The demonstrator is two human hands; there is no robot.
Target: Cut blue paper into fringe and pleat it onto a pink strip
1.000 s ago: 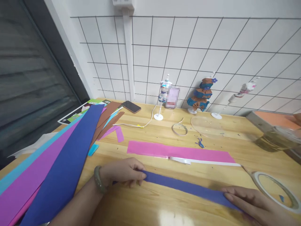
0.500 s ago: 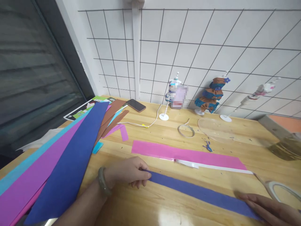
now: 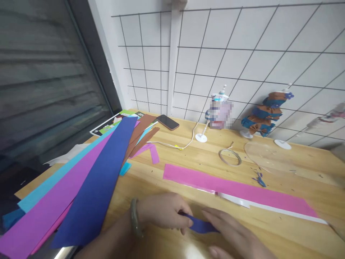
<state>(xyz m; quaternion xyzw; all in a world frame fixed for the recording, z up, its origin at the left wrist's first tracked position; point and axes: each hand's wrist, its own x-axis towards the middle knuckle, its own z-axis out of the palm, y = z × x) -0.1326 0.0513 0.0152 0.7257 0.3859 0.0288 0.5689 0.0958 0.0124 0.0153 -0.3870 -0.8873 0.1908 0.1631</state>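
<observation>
Well beyond the left grip (image 3: pixel 164 212) and the right grip (image 3: pixel 238 232), a white wall (image 3: pixel 151 32) crossed by dark lines. Far to the left of the left grip, a dark slatted panel (image 3: pixel 45 90). Beneath both grips, a wooden table (image 3: pixel 147 183). Left of the left grip, overlapping lengthwise, a dark blue sheet (image 3: pixel 98 180), a purple sheet (image 3: pixel 56 198) and a light blue sheet (image 3: pixel 54 181). Just beyond both grips, flat on the table and reaching off to the right, a pink strip (image 3: pixel 231 186), with a white band (image 3: pixel 235 200) along part of the near edge.

Pinched narrow in the left grip, between thumb and fingers, one end of a blue strip (image 3: pixel 203 226); slightly curved across the gap to the right grip and hidden there under straight fingers. Cannot tell whether pinched or only touched by the right grip.

Farther beyond the right grip, near the wall, a brown-and-blue dressed doll (image 3: pixel 265 113). Beyond the left grip, a phone (image 3: pixel 168 122). Beyond the right grip, past the pink strip, a thin ring (image 3: pixel 239 162) and, nearer, small blue scraps (image 3: pixel 260 180).
</observation>
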